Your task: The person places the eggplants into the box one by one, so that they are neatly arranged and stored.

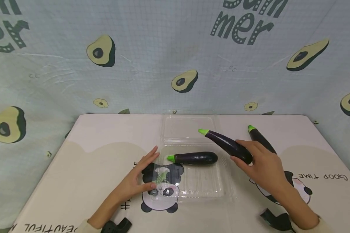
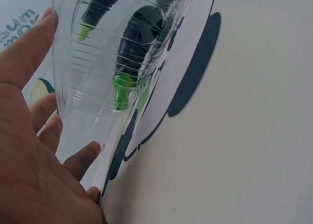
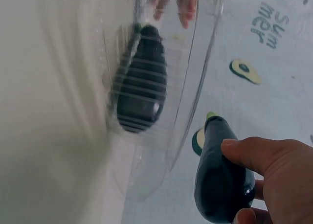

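Note:
A clear plastic clamshell box [image 1: 201, 191] lies with its lid [image 1: 189, 127] folded back toward the wall. Inside it, near the hinge, rests one eggplant [image 1: 196, 158] with a green stem end pointing left. My right hand [image 1: 263, 165] grips a second eggplant [image 1: 228, 145] by its thick end, raised beside the box's right edge, green tip toward the upper left. My left hand [image 1: 137, 178] is at the box's left side, fingers spread and fairly straight; in the left wrist view its thumb [image 2: 29, 53] touches the rim.
A third eggplant [image 1: 262, 139] lies on the table to the right, partly hidden behind my right hand. The pale tablecloth [image 1: 84, 181] has printed pandas and lettering. A curtain [image 1: 151, 48] with avocado prints hangs behind the table's far edge.

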Tool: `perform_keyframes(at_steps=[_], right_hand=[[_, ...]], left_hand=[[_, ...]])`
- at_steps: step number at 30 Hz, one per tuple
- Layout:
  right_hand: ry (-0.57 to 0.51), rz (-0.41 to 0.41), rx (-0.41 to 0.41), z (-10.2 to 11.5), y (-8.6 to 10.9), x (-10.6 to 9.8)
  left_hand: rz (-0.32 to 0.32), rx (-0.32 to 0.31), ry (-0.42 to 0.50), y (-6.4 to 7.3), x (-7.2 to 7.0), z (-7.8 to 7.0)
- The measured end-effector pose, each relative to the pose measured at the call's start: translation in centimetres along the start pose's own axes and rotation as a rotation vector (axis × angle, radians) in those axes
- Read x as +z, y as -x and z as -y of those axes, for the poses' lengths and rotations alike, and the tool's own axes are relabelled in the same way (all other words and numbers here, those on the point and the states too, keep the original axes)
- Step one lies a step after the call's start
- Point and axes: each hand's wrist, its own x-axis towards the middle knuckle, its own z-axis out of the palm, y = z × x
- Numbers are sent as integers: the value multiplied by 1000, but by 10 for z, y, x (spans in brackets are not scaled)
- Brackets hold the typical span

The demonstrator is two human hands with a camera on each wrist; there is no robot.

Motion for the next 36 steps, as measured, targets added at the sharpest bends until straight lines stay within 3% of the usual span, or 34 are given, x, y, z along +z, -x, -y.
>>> perform_keyframes(at_steps=[20,36], right_hand=[[-133,71,-200,23,-9,25],[-103,177,-305,39,-12,37]], left_hand=[[-16,-2,-21,-2,0,-4],[-20,4,-20,-1,0,-5]])
